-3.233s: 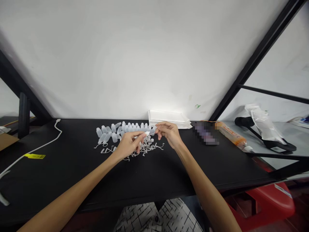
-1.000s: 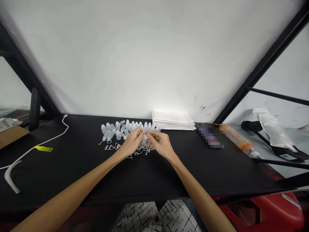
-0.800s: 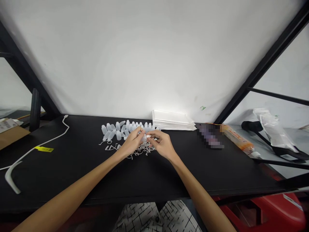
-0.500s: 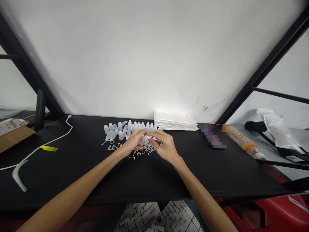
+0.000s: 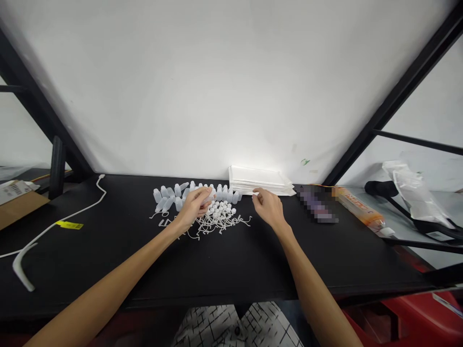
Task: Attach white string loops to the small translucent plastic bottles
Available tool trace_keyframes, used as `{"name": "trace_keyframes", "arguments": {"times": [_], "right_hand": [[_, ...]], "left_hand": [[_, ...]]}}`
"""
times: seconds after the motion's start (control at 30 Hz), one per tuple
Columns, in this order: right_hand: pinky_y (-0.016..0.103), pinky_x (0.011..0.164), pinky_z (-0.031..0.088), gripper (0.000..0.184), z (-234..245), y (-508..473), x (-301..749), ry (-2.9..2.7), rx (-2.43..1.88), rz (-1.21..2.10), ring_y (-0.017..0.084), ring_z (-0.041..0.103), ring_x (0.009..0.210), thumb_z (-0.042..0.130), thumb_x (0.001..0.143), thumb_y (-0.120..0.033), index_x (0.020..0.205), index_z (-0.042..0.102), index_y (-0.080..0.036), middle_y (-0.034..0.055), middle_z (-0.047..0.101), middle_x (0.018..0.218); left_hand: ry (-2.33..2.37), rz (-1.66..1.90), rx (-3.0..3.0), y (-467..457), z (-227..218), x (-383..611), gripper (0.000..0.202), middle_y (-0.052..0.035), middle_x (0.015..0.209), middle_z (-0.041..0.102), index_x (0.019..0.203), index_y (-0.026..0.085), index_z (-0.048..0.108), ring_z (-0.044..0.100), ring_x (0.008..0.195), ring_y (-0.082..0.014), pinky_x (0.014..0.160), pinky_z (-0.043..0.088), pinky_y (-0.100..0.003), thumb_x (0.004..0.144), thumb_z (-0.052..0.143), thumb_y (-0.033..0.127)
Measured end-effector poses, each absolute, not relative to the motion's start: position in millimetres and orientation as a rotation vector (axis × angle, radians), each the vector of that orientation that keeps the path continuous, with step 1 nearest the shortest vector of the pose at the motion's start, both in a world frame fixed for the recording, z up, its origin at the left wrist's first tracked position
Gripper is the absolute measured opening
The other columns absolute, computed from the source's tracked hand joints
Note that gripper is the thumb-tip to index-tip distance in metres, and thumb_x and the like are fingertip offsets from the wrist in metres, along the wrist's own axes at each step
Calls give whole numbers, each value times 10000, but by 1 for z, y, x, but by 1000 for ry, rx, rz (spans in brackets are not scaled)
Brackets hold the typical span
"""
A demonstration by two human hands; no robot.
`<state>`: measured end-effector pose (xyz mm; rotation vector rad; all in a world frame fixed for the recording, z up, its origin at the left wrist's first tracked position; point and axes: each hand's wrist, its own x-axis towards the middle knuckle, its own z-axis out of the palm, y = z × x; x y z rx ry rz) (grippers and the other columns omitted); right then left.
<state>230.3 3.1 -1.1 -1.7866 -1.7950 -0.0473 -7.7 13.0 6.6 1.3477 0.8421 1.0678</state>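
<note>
My left hand (image 5: 196,205) is closed around a small translucent plastic bottle (image 5: 211,193), whose end shows past the fingers. My right hand (image 5: 268,205) is apart from it, to the right, with curled fingers and the thumb near the index fingertip. A small white spot shows at those fingertips, too small to name. Between the hands lies a pile of white caps (image 5: 223,208) mixed with thin curly white strips (image 5: 213,222). Behind and left of the pile, several more translucent bottles (image 5: 168,202) stand or lie, partly hidden by my left hand.
A stack of flat white sheets or envelopes (image 5: 260,180) lies against the wall. To the right are a blurred-out object (image 5: 318,207) and an orange-labelled bottle (image 5: 358,209). A white cable (image 5: 79,210) with a yellow tag (image 5: 69,225) and a cardboard box (image 5: 21,207) are at left.
My right hand has moved right, away from the bottle in my left hand. More of the cap pile now shows. The view has shifted slightly.
</note>
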Motion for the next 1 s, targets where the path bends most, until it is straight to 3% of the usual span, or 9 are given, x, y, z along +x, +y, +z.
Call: {"name": "trace_keyframes", "arguments": {"times": [0.2, 0.3, 0.43, 0.6, 0.8, 0.9, 1.0], "right_hand": [[268, 666, 411, 228, -10, 5, 223, -2041, -1885, 160, 193, 651, 841, 579, 835, -243, 1051, 653, -256, 3, 729, 865], [264, 668, 418, 202, -12, 5, 219, -2036, -1857, 236, 177, 656, 824, 612, 825, -261, 1019, 667, -267, -11, 736, 873], [266, 672, 429, 130, -12, 6, 216, -1991, -1875, 214, 182, 663, 827, 624, 815, -252, 922, 697, -262, -9, 741, 863], [265, 698, 451, 234, -13, 5, 214, -1969, -1827, 245, 195, 678, 873, 553, 806, -148, 936, 712, -261, 0, 749, 889], [265, 729, 489, 290, -10, 6, 221, -1825, -1582, 377, 164, 690, 789, 514, 754, -85, 911, 706, -237, -16, 749, 844], [259, 655, 493, 190, -7, 4, 220, -1704, -1420, 470, 160, 678, 684, 537, 780, -143, 866, 700, -191, 18, 733, 777], [228, 521, 446, 161, -6, -2, 208, -1684, -1216, 583, 156, 655, 649, 584, 816, -253, 894, 701, -174, 49, 716, 810]], "left_hand": [[802, 1107, 1403, 14, 5, -9, 233, 58, 624, 346, 823, 172, 522, 259, 426, -35, 381, 146, -163, 821, 584, 396], [824, 1114, 1433, 14, 5, -7, 227, 50, 637, 413, 794, 179, 497, 315, 406, -39, 360, 190, -165, 829, 569, 391], [865, 1091, 1495, 11, 8, -6, 276, -6, 753, 566, 820, 173, 515, 463, 416, -66, 329, 246, -171, 851, 544, 445], [851, 1046, 1587, 8, 11, -6, 350, -88, 928, 634, 893, 143, 579, 553, 441, -90, 309, 287, -182, 882, 505, 486], [863, 958, 1658, 6, 9, -4, 398, -56, 694, 629, 936, 130, 628, 575, 453, -122, 327, 330, -185, 896, 491, 502], [839, 908, 1600, 5, 10, -3, 415, -36, 596, 597, 1000, 120, 632, 596, 457, -142, 337, 354, -182, 891, 505, 500], [773, 856, 1509, 3, 13, -2, 439, -103, 821, 658, 1062, 117, 621, 668, 525, -175, 339, 387, -182, 886, 515, 505]]}}
